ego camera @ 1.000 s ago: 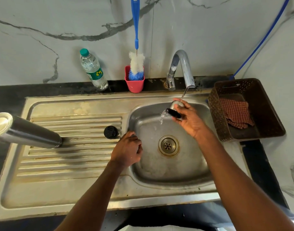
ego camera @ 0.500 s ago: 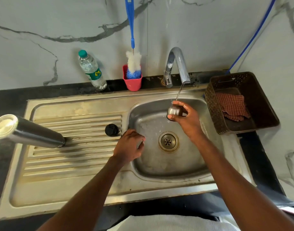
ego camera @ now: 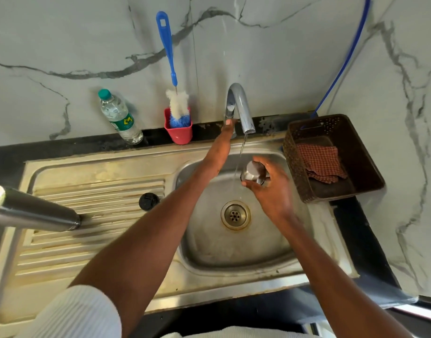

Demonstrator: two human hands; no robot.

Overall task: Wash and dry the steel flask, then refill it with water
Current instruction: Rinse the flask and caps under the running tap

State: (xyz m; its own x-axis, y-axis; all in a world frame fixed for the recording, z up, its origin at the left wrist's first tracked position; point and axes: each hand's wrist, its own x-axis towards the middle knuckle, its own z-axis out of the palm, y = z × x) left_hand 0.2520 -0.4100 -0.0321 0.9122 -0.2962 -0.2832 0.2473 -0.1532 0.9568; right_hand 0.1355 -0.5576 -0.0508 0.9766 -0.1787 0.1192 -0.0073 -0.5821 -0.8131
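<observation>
The steel flask [ego camera: 36, 212] stands mouth down on the ribbed drainboard at the left. A small black stopper [ego camera: 149, 201] sits on the drainboard near the basin. My right hand [ego camera: 270, 191] grips the steel flask cap [ego camera: 253, 173] over the sink basin [ego camera: 209, 250], just right of a thin stream of water from the chrome tap [ego camera: 241, 108]. My left hand [ego camera: 221, 147] reaches up to the base of the tap, fingers stretched toward it; its fingertips are partly hidden behind the spout.
A plastic water bottle [ego camera: 119, 118] and a red cup [ego camera: 179, 131] holding a blue-handled bottle brush [ego camera: 171, 69] stand at the back wall. A brown basket [ego camera: 360, 152] with a checked cloth [ego camera: 320, 162] sits right of the sink.
My left hand left the basin's edge and reached up to the tap base. My right hand moved the cap slightly right of the stream, which has thinned.
</observation>
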